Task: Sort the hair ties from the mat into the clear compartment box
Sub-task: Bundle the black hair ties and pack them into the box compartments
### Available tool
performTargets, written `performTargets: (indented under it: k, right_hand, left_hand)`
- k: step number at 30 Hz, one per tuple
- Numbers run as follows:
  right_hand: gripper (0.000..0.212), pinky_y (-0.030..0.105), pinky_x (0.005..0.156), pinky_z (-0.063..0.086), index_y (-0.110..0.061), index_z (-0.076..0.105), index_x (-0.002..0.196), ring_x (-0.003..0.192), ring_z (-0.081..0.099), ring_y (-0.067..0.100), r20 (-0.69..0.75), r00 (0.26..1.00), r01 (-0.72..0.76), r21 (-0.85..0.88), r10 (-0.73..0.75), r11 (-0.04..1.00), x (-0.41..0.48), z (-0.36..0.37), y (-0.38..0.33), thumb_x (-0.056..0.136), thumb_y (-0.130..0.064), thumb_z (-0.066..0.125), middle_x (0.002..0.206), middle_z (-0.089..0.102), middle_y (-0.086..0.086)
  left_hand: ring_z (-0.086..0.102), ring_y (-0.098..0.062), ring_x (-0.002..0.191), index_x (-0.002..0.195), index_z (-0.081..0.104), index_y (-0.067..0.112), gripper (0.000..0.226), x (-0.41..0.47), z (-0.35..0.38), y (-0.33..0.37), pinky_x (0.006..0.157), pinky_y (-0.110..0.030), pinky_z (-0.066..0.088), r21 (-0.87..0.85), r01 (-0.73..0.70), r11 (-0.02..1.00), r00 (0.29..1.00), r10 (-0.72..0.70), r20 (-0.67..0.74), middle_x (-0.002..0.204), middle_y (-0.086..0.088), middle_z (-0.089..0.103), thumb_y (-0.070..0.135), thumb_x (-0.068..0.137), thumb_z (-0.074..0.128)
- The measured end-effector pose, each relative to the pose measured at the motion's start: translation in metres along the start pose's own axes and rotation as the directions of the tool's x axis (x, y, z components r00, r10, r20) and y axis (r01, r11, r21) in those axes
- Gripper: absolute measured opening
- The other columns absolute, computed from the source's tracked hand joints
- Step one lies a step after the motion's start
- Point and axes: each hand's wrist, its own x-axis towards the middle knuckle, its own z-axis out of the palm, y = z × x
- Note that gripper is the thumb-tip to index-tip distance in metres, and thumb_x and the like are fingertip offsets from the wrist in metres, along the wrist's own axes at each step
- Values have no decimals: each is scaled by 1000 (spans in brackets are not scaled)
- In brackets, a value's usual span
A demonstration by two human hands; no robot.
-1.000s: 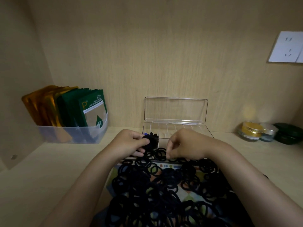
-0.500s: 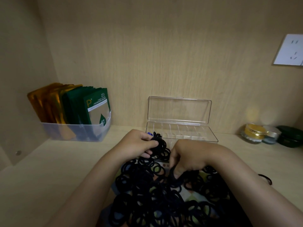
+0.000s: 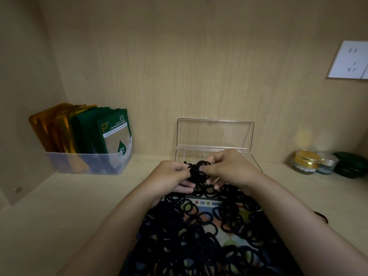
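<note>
Shelf [image 3: 59, 206] of pale wood-grain board, dimly lit, w/ back panel [image 3: 179, 66] & L side panel [image 3: 20, 76] in the same finish. Small round metal fitting [image 3: 18, 189] sits low on the side panel. White wall socket [image 3: 348, 62] on back panel, upper R.

Far L, against back panel: clear plastic bin [image 3: 85, 164] w/ sachets standing upright, gold sachets [image 3: 53, 126] to L, green sachets [image 3: 111, 132] to R. Far R at the back: gold-lidded jar [image 3: 304, 161], silver-lidded jar [image 3: 326, 163] just beside it, dark green container [image 3: 350, 164] next along.

Centre back: clear compartment box [image 3: 191, 155], lid [image 3: 215, 134] open & upright near the back panel. Dividers show faintly; hands hide most of the compartments.

In front of box, toward near edge: patterned mat [image 3: 207, 203], mostly buried under loose black hair ties [image 3: 179, 236]. One stray tie [image 3: 321, 216] lies on bare board off mat's R side.

Both hands meet above mat's far end, just in front of box. L hand [image 3: 171, 176] has fingers curled round a bunch of ties [image 3: 197, 170]; R hand [image 3: 229, 168] pinches the same bunch from the other side w/ thumb & fingers. Bunch is lifted off the mat, between the hands, by box's front L part; whether it's over a compartment, can't tell.
</note>
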Motion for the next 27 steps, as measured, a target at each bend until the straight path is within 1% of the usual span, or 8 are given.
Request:
performTargets:
  k: [6,8,10,13,17,20,23,27]
  right_hand:
    - [13,43,62,59,-8,73,87,57,66,28,-106,994,8,-161,-25,987,6,7,7,82,-18,80,67,73,13]
    - [15,44,62,59,-9,72,85,58,67,29,-128,991,20,-156,-40,988,8,8,8,81,-20,81,67,72,12]
    - [17,40,58,58,-10,71,84,58,66,27,-127,991,29,-163,-50,986,7,9,9,79,-23,82,65,70,9]
    - [17,33,52,54,-9,71,88,57,64,22,-79,995,43,-174,-57,984,6,9,9,80,-21,81,67,68,8]
    - [34,26,44,47,-10,63,113,64,64,17,59,998,34,-4,-33,999,-1,-1,1,83,-12,79,86,65,4]
    - [48,27,48,47,-19,59,127,74,68,19,122,992,-22,35,18,999,-3,-7,0,84,-22,79,104,69,1]
    - [35,29,57,55,-19,71,118,81,71,17,161,987,-24,10,22,1000,-4,-5,1,86,-31,76,108,74,3]
    - [20,32,66,60,-9,77,103,77,69,18,100,995,-32,75,24,997,-3,2,2,85,-19,77,98,76,12]
  left_hand:
    - [73,-29,98,111,70,4,27,-1,-1,4,90,-41,58,-148,30,989,997,-20,70,104,-15,75,22,101,52]
    - [72,-26,101,113,70,5,30,-2,-3,5,92,-39,57,-101,8,995,995,2,104,107,-12,75,28,97,60]
    - [73,-21,101,118,68,5,33,-3,-3,2,91,-34,58,-1,-13,1000,995,13,101,106,-10,76,23,90,70]
    - [73,-21,99,118,68,5,28,-2,-6,0,86,-29,60,-5,-3,1000,997,3,82,106,-11,76,14,91,69]
    - [73,-23,101,118,69,6,24,-3,-11,2,88,-31,59,-50,-26,998,993,32,112,109,-12,75,11,96,62]
    - [71,-24,105,119,69,7,25,-4,-14,3,90,-32,58,-72,-45,996,989,54,138,111,-10,75,13,95,62]
    - [71,-20,106,120,69,11,27,-5,-15,4,91,-31,57,-56,-77,995,986,84,147,113,-6,74,15,94,64]
    - [73,-17,99,114,72,12,26,-5,-11,6,81,-27,59,-28,-125,992,991,126,50,107,-8,75,13,88,73]
